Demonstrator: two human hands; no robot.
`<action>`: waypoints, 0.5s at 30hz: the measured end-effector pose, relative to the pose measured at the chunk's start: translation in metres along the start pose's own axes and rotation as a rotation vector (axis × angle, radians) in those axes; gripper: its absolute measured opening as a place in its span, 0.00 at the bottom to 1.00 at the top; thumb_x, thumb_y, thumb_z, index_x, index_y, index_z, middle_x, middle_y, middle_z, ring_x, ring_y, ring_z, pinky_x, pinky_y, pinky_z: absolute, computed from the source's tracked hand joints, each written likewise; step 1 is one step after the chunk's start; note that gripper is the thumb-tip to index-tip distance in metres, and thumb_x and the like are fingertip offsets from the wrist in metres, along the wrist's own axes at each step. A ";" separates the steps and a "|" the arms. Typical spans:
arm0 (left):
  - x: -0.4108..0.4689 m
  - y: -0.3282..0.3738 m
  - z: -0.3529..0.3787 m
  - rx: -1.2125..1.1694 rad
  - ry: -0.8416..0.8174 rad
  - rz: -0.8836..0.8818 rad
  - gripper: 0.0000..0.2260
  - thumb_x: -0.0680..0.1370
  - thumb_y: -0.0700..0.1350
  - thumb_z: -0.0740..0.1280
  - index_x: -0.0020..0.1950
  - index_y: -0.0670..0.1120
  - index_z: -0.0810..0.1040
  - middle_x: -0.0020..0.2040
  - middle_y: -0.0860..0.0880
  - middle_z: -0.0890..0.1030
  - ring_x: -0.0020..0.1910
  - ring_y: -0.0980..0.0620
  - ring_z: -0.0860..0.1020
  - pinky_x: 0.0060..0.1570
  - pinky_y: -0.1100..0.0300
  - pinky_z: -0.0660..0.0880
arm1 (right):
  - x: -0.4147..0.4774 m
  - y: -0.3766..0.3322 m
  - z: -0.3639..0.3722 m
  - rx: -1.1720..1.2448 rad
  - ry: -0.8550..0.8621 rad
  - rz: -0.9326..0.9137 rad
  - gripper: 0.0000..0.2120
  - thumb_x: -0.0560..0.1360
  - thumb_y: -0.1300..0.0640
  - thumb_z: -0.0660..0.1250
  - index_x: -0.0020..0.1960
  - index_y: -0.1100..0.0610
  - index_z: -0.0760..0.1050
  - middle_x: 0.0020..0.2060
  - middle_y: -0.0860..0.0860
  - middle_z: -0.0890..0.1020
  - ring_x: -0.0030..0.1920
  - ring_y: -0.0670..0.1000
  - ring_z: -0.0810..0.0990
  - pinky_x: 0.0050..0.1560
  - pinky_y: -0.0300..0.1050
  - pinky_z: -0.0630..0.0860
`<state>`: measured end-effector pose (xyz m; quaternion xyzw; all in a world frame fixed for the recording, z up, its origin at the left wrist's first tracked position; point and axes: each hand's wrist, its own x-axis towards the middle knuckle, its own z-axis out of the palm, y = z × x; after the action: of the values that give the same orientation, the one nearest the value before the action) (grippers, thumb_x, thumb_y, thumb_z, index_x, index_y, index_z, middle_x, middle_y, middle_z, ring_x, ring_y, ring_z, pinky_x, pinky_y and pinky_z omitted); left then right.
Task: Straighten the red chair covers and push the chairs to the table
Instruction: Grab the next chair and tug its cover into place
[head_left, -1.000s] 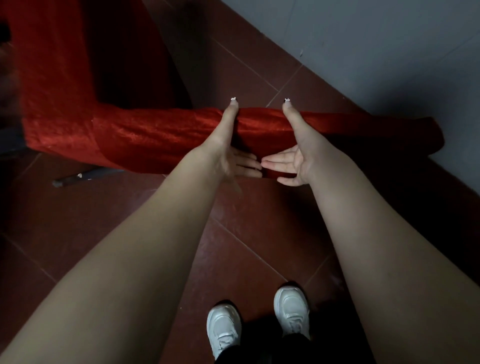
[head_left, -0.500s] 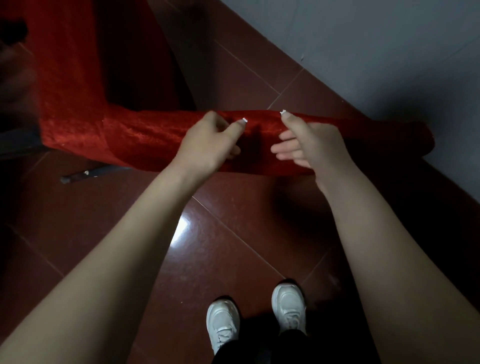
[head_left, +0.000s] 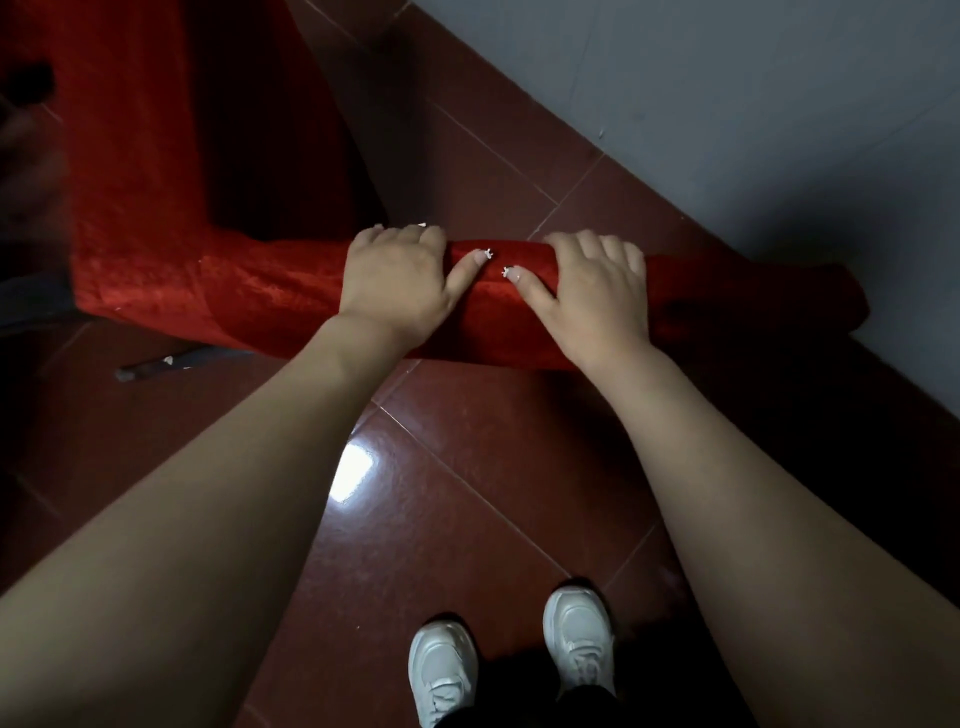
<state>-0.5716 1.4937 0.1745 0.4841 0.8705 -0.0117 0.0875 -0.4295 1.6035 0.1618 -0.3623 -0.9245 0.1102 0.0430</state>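
Across the middle of the view, from about 9 o'clock to 3 o'clock, the red chair cover (head_left: 727, 291) runs as a rounded ridge of shiny, wrinkled cloth. Toward 10 and 11 o'clock the same cloth rises in a tall red panel with a deeply shadowed hollow beside it.

Both hands sit side by side on the ridge, just above centre. The left hand (head_left: 395, 283) grasps the cover with its fingers curled over the far side and its thumb laid on the near face, pointing to 3 o'clock. The right hand (head_left: 597, 296) grasps it the same way, with its thumb pointing to 9 o'clock. The two thumb tips are near each other but apart, with red cloth showing between them. Bare forearms reach in from 7 and 5 o'clock.

Below the ridge lies a floor (head_left: 467, 519) of glossy red-brown tiles, with a bright glare patch just under centre. A grey wall (head_left: 727, 104) fills the 1 to 2 o'clock corner, and the cover's right end lies just beside it — whether they touch I cannot tell. At 9 o'clock a dark bar (head_left: 171, 361) lies on the tiles near the cloth's lower hem. At 6 o'clock stand two white shoes (head_left: 579, 639).
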 end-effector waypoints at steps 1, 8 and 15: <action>-0.001 0.001 0.001 0.006 0.020 -0.008 0.30 0.78 0.63 0.47 0.57 0.40 0.76 0.53 0.40 0.80 0.55 0.40 0.76 0.60 0.49 0.65 | -0.002 -0.001 0.001 -0.004 0.015 0.009 0.28 0.76 0.35 0.54 0.62 0.56 0.73 0.56 0.54 0.78 0.59 0.56 0.72 0.62 0.48 0.59; -0.021 -0.003 0.001 -0.007 0.026 -0.009 0.33 0.76 0.65 0.43 0.48 0.42 0.77 0.45 0.43 0.81 0.47 0.42 0.78 0.51 0.52 0.65 | -0.025 -0.014 0.005 -0.006 0.021 0.081 0.28 0.75 0.33 0.55 0.58 0.55 0.75 0.53 0.54 0.79 0.56 0.56 0.73 0.59 0.49 0.59; -0.055 -0.008 0.005 -0.054 -0.009 -0.022 0.33 0.75 0.65 0.43 0.43 0.43 0.78 0.40 0.44 0.81 0.44 0.42 0.78 0.53 0.52 0.65 | -0.075 -0.035 0.010 -0.026 0.055 0.123 0.29 0.72 0.33 0.54 0.47 0.57 0.79 0.41 0.54 0.81 0.46 0.56 0.77 0.52 0.50 0.68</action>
<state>-0.5495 1.4422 0.1776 0.4720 0.8754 0.0089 0.1045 -0.3995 1.5258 0.1603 -0.4216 -0.9004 0.0908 0.0570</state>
